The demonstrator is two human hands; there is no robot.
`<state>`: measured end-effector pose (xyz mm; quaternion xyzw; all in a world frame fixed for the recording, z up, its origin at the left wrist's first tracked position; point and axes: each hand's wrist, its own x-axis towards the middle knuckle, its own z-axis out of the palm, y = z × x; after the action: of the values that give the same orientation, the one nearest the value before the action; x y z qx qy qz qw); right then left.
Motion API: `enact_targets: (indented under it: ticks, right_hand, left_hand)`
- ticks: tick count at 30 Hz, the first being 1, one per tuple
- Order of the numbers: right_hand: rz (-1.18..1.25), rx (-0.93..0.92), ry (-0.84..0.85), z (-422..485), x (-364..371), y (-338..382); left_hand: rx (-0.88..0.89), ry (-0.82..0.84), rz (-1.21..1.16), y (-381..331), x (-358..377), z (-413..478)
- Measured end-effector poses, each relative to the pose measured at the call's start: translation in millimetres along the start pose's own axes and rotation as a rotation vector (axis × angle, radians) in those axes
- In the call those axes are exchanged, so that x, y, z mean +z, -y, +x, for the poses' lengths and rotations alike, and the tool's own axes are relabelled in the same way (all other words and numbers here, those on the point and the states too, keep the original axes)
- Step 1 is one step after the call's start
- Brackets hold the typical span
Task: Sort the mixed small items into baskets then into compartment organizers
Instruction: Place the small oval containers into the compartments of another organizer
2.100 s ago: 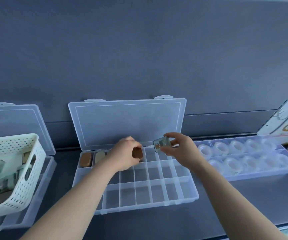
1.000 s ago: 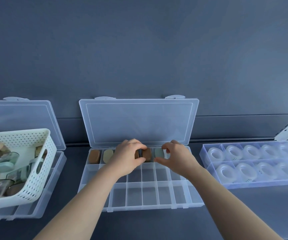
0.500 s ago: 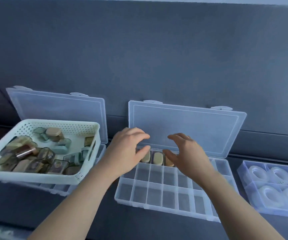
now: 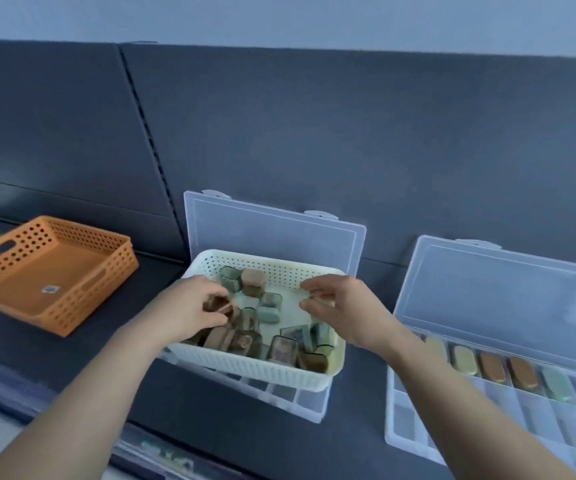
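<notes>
1. both hands reach into the white basket: the left hand has its fingers curled round a brown piece at the basket's left side. the right hand hovers over the far right corner, thumb and fingers bent toward each other; whether it pinches anything cannot be told.
2. the basket holds the mixed small items and sits on top of the left organizer, whose lid leans open against the back panel. it is probably parked there to keep the pile within easy reach.
3. the right organizer lies open beside it, with tan, brown and green pieces lined up one per compartment in its far row. the nearer rows are unfilled, so the sorting looks early.
4. an orange basket stands well apart at far left.
</notes>
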<state>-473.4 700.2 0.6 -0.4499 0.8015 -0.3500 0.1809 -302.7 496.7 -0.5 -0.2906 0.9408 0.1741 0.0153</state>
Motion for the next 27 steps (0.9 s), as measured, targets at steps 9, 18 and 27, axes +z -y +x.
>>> enact_targets:
  ticks: [9,18,27]
  right_hand:
    - [-0.258,0.145,0.204,59.3,47.3,7.4]
    - [-0.056,0.15,0.049,44.7,34.8,2.5]
    - [1.053,0.237,-0.103,-40.1,-49.0,-29.2]
  left_hand:
    - [0.147,0.009,-0.064,15.0,3.0,13.1]
    - [0.154,-0.104,-0.7,2.9,4.4,6.8]
    - [0.291,-0.067,-0.992,-106.5,28.8,9.9]
